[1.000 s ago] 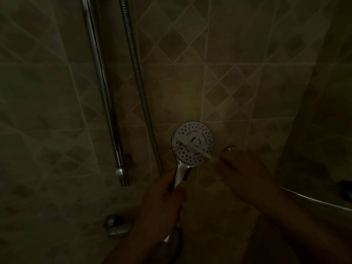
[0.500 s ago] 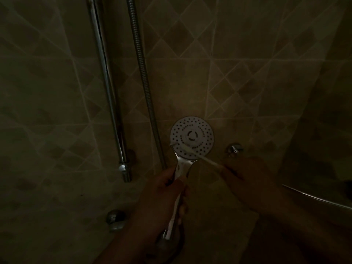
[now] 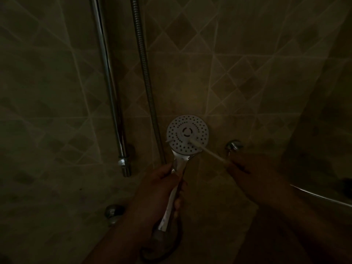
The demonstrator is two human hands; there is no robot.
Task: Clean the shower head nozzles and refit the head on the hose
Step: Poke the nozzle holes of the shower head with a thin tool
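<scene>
Dimly, I see my left hand [image 3: 162,193] gripping the chrome handle of the round white-faced shower head [image 3: 187,136] before the tiled wall [image 3: 247,73], while my right hand [image 3: 247,170] pinches a thin white brush [image 3: 206,151] whose tip touches the nozzle face.

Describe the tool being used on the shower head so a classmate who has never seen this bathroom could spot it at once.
Start at the tiled wall and find the round white shower head that the left hand grips by its chrome handle. The thin white stick slants from the right hand to the nozzle face. Unlike the chrome rail and ribbed hose nearby, it is pale, slender and matte.
</scene>
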